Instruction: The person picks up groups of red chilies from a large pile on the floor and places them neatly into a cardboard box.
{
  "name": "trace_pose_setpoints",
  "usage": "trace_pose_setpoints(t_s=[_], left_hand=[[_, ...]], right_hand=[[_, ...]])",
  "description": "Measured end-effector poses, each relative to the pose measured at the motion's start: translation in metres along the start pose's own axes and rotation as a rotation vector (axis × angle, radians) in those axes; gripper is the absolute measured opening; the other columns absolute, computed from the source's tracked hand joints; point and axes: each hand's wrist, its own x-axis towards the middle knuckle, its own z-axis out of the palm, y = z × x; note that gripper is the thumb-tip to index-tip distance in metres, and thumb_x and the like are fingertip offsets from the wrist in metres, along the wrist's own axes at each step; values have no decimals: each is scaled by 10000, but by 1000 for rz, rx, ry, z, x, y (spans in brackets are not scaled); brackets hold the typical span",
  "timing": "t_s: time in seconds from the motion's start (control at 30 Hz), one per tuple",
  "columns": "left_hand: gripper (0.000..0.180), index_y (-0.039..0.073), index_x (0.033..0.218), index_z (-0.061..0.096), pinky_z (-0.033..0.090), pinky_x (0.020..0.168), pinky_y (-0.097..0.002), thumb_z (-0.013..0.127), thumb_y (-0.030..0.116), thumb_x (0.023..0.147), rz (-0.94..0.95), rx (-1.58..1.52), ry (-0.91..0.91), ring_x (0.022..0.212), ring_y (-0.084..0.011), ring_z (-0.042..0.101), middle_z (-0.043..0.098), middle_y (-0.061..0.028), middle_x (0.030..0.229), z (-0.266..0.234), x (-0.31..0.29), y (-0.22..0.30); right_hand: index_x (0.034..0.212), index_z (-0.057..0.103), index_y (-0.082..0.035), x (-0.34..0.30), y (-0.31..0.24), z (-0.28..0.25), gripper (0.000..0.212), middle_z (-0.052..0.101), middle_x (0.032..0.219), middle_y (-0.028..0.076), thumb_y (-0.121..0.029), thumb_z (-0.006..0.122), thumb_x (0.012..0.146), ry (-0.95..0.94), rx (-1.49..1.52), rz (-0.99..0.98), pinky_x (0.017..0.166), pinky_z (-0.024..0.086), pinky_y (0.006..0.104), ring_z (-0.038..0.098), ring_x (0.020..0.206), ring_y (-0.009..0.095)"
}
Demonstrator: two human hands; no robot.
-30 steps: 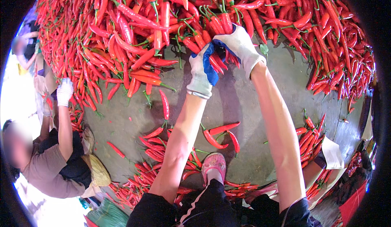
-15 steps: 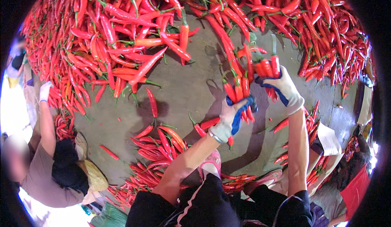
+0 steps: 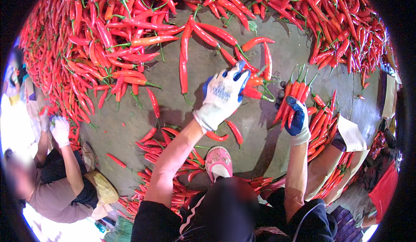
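Observation:
My left hand (image 3: 223,95), in a white glove with blue fingertips, is closed on a few red chili peppers (image 3: 253,88) above the grey floor (image 3: 173,107). My right hand (image 3: 297,118), in the same kind of glove, grips a bundle of red chilies (image 3: 294,93) with their green stems pointing up. Both hands hover over the bare patch of floor, the right one close to a heap of chilies (image 3: 323,120) at my right side. A huge pile of red chilies (image 3: 108,38) covers the floor ahead and to the left.
A pink shoe (image 3: 219,161) stands below my left hand, with loose chilies (image 3: 162,144) beside it. A person crouches at the left, a white-gloved hand (image 3: 60,131) by the pile. A white paper sheet (image 3: 351,133) lies at the right.
Both hands have drawn back from the big pile toward me and to the right, carrying chilies. The right hand's bundle now hangs over the heap at my right side.

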Motion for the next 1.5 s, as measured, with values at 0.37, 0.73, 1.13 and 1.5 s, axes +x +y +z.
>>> trace_pose_setpoints(t_s=[0.37, 0.73, 1.13, 1.5], left_hand=[[596, 137, 1198, 568, 456, 872, -407, 753, 281, 649, 155, 304, -347, 1043, -266, 541, 558, -70, 1123, -3, -22, -5], [495, 158, 1142, 605, 441, 967, -432, 714, 202, 661, 423, 263, -309, 1083, -274, 569, 592, -78, 1139, 1, -49, -30], [495, 151, 1163, 597, 481, 897, -415, 684, 250, 686, 344, 111, -500, 1057, -280, 578, 587, -101, 1158, -4, -133, -10], [603, 36, 1153, 590, 515, 862, -356, 857, 61, 613, -385, -1063, 109, 964, -239, 655, 653, -118, 1097, 24, -151, -32]], right_hand=[[1176, 595, -1, 27, -34, 5, 427, 664, 1019, 48, -8, 683, 759, 81, -745, -316, 820, 492, 268, 630, 917, 140], [1144, 590, -46, 48, -67, 31, 554, 645, 1064, 140, -73, 763, 618, 105, -1345, -866, 926, 468, 369, 625, 1013, 299], [1169, 590, -24, 45, -73, -3, 576, 666, 1048, 123, -75, 795, 634, 242, -1230, -636, 914, 467, 322, 630, 998, 188], [1147, 584, -71, 33, -38, 53, 567, 656, 989, 193, -206, 788, 635, 124, -1679, -580, 845, 495, 437, 620, 938, 397]])
